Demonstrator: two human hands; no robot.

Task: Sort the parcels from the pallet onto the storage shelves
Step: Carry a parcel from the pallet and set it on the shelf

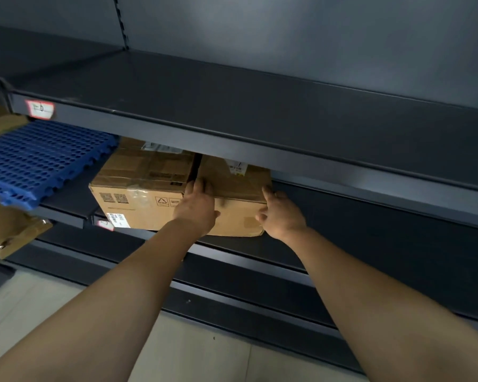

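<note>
Our left hand (198, 208) curls its fingers over the top front edge of the box (238, 188), near its left corner. Our right hand (280, 216) clasps the right front corner, thumb on the front face and index finger pointing up along the edge. So the box sits between our two hands, held from both sides, on the lower shelf (370, 216).

A second box (138, 186) stands touching it on the left, and our left fingers lie right at the seam between the two. The upper shelf (232, 106) hangs low over both boxes and hides their backs.

Further left lies a blue grid (39, 158), with one brown parcel (0, 119) above it and another (9, 230) below.

We count four cartons, one grid and two red-edged labels (39, 109) on the shelf fronts.
</note>
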